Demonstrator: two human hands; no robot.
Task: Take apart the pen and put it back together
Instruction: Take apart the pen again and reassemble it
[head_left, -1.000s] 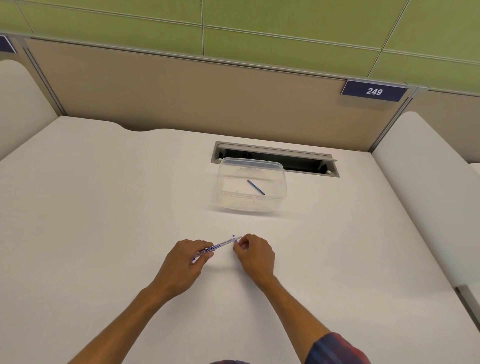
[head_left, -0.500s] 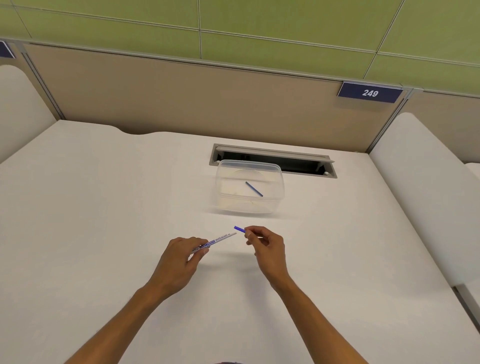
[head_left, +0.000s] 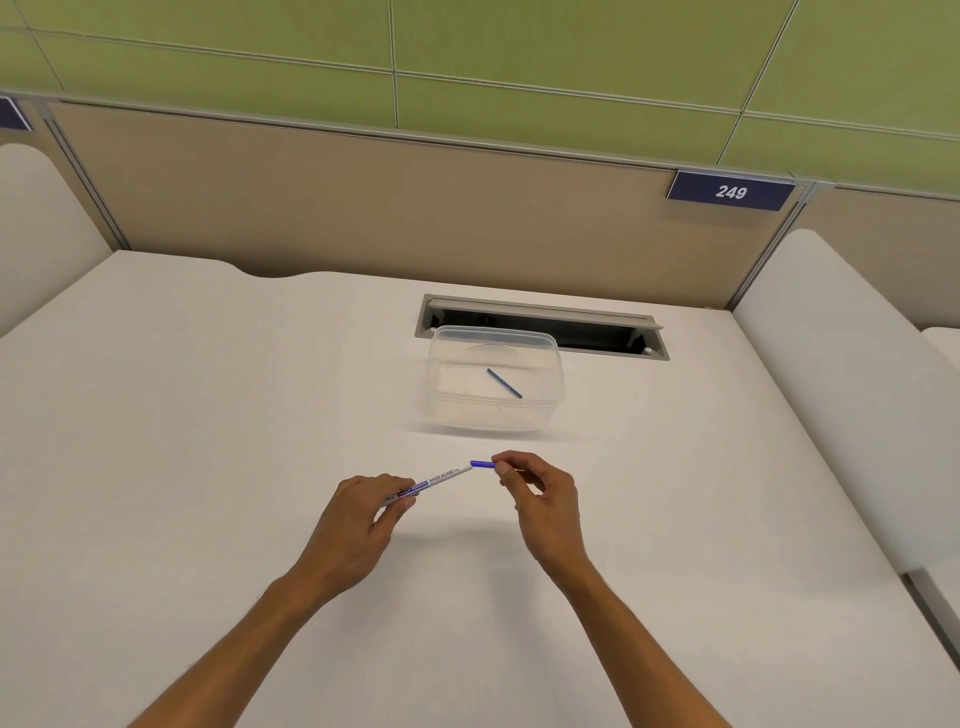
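Note:
My left hand (head_left: 358, 525) grips the white whiteboard-marker barrel (head_left: 439, 478) by its lower end, and the barrel points up and to the right above the white table (head_left: 182, 415). My right hand (head_left: 540, 493) pinches a small blue pen piece (head_left: 481, 464) between thumb and forefinger. The piece's left end sits right at the barrel's open tip; whether they touch is unclear. A thin blue rod (head_left: 504, 383) lies inside the clear plastic container (head_left: 545, 415) behind the hands.
A grey cable slot (head_left: 571, 327) is set into the table just behind the container. Beige partition walls close the back and white rounded dividers stand left and right. A blue plate reads 249 (head_left: 731, 191).
The right hand pulled the small blue piece off the barrel's tip and apart from it, then brought it back close to the tip. The left hand kept holding the barrel.

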